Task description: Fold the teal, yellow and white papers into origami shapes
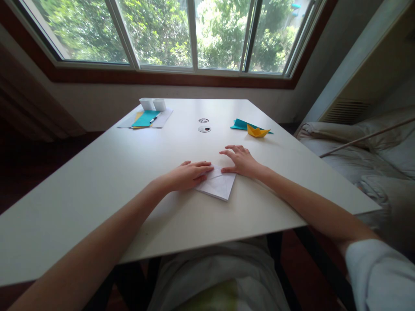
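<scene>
A folded sheet of white paper (218,186) lies on the white table in front of me, its near corner toward my body. My left hand (191,175) rests flat over the paper's left side, fingers stretched out to the right. On the paper's upper right edge sits the thumb of my right hand (241,162); its other fingers are spread and curve above the table. Creases show on the paper's top face. Its far left part is hidden under my left hand.
Far right on the table (97,181) are a yellow paper boat (258,131) and a teal folded paper plane (241,124). At the far left, white paper boxes (147,104), teal paper (146,118) and a pen (154,118) lie on sheets. Round cable holes (204,129) sit mid-table.
</scene>
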A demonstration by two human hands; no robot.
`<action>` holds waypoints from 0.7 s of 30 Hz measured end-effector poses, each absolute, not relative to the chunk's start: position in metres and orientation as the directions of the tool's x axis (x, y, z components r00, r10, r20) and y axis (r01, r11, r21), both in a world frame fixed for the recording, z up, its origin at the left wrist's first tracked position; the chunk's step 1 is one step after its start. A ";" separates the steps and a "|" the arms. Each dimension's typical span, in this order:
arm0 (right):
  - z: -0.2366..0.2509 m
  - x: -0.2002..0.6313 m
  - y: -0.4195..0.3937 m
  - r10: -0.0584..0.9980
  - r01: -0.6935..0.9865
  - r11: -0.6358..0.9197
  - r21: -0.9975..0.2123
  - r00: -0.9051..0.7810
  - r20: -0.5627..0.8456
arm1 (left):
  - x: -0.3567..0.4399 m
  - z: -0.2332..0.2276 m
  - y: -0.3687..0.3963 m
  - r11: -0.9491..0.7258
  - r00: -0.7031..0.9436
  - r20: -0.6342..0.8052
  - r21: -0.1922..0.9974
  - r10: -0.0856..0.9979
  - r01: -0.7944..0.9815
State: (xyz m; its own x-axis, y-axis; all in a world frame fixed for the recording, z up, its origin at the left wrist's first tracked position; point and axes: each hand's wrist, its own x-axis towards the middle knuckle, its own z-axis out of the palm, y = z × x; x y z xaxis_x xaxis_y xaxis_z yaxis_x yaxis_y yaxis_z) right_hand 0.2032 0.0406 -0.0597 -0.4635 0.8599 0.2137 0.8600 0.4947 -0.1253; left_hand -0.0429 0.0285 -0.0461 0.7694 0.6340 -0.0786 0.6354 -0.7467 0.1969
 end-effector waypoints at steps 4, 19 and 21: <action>-0.058 0.209 0.028 0.852 0.843 0.521 -0.135 -0.504 0.139 | -0.043 -0.044 0.027 -0.733 0.754 -0.097 0.183 0.650 0.655; -0.032 0.197 -0.003 0.639 0.609 0.764 -0.213 -0.759 0.126 | -0.050 -0.043 0.027 -0.680 0.676 0.094 0.019 0.731 0.733; -0.034 0.195 -0.003 0.664 0.642 0.746 -0.175 -0.737 0.127 | -0.051 -0.040 0.025 -0.679 0.673 0.121 0.016 0.730 0.734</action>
State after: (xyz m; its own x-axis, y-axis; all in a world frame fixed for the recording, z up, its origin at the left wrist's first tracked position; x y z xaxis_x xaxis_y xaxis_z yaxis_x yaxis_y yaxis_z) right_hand 0.1951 -0.0031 -0.0340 -0.7369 0.6639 0.1274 0.6422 0.7463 -0.1749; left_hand -0.0511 0.0254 -0.0401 0.6731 0.7296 0.1210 0.7336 -0.6794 0.0158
